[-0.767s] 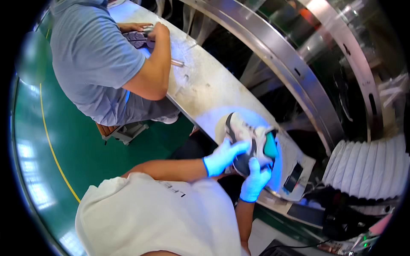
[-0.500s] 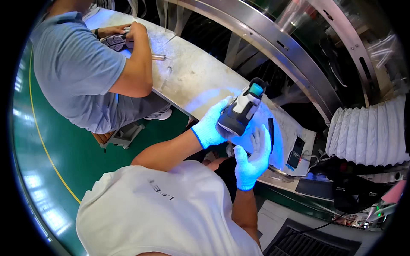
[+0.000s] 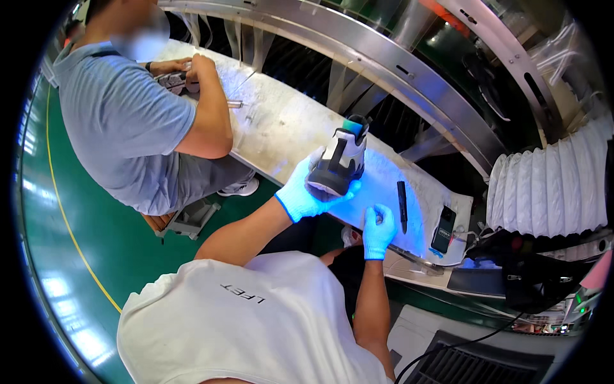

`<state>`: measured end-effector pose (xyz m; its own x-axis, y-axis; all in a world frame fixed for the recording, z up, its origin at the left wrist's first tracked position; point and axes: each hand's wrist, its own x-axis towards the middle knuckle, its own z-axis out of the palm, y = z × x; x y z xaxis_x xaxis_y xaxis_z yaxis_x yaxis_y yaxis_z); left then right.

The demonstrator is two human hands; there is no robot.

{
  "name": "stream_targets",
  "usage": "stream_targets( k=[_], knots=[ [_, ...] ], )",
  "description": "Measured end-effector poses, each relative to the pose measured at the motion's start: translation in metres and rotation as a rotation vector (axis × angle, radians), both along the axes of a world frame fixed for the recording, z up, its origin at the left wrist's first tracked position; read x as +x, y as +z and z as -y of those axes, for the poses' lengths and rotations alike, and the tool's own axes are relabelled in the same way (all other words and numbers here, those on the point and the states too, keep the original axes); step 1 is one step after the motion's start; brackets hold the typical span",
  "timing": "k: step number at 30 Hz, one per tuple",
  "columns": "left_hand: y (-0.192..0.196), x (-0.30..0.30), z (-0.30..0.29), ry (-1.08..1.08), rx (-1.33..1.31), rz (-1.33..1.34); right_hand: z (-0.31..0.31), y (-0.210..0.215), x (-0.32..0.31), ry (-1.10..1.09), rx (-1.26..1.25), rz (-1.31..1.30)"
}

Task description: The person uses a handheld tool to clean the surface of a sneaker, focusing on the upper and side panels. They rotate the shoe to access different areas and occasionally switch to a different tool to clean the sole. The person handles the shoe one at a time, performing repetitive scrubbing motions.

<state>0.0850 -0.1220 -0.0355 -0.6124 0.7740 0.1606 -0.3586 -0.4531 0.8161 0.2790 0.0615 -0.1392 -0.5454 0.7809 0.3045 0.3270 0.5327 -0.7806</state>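
A black, white and grey sneaker [image 3: 343, 157] with a teal patch rests in my left hand [image 3: 300, 191], which wears a white knit glove glowing blue under the light. The fingers wrap round the shoe from below and hold it tilted above the bench's near edge. To the right and nearer to me, my right hand [image 3: 378, 233], gloved the same way, is apart from the shoe. Its fingers are curled in toward the thumb; whether anything small is between them cannot be seen. A slim black pen-shaped tool [image 3: 402, 206] lies on the bench just beyond it.
A long pale bench [image 3: 281, 121] runs along a metal-framed machine [image 3: 384, 59]. On its right end lies a dark phone [image 3: 443, 229]. A white ribbed hose [image 3: 550, 189] and a black bag [image 3: 534, 281] are at the right. At the left a seated co-worker [image 3: 128, 121] handles another shoe.
My left hand has brought the sneaker slightly left and turned it. My right hand has drawn back from beside the shoe, and its spread fingers have curled closed.
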Motion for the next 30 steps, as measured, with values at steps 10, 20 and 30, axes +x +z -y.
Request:
stream_targets(
  k=[10, 20, 30],
  knots=[
    [0.051, 0.043, -0.022, -0.105, -0.106, -0.026, -0.004, 0.01, 0.01, 0.067, -0.317, -0.217],
    [0.034, 0.084, -0.007, -0.148, -0.192, 0.004, -0.012, 0.114, 0.03, 0.057, -0.117, -0.251],
    [0.04, 0.097, -0.004, -0.389, 0.027, 1.099, 0.058, 0.156, 0.03, 0.611, -0.433, -0.27]
  ],
)
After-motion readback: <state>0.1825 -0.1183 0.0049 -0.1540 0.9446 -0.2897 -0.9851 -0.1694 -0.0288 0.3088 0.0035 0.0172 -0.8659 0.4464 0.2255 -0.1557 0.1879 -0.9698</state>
